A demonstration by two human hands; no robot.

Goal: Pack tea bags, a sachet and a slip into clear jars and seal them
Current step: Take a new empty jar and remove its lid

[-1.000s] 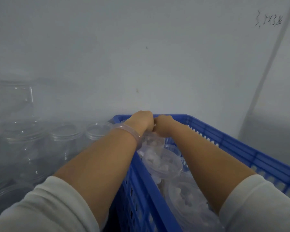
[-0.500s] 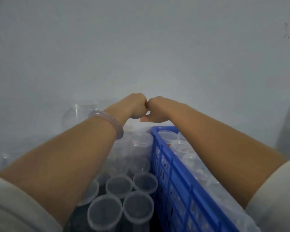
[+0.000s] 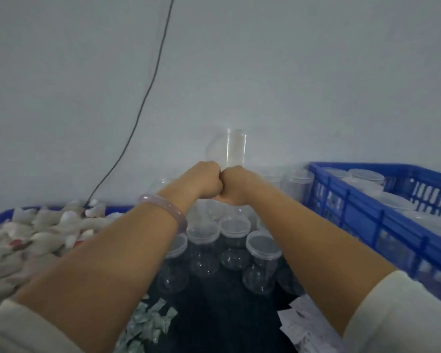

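— Taking the cluster of open clear jars [image 3: 262,248] as the mark, what sits nearest?
— Nearer than the jars, on the dark surface [image 3: 227,317], a heap of green sachets [image 3: 148,324] lies to their left. A pile of printed slips [image 3: 301,324] lies to their right.
— And level with the jars?
— Left of them a blue crate [image 3: 0,216] is heaped with white tea bags [image 3: 36,238]. Right of them a second blue crate [image 3: 367,220] holds lidded jars [image 3: 365,175].
— The hands?
— Both arms reach over the jars. The left hand [image 3: 204,183], with a pale bracelet [image 3: 163,210] on its wrist, and the right hand [image 3: 233,184] are balled into fists. Their knuckles touch above the far side of the jars, and nothing shows inside either fist.
— Beyond that?
— Behind the jars a tall clear container [image 3: 236,146] stands against the wall [image 3: 290,72]. A black cable [image 3: 150,80] runs up the wall to their far left.
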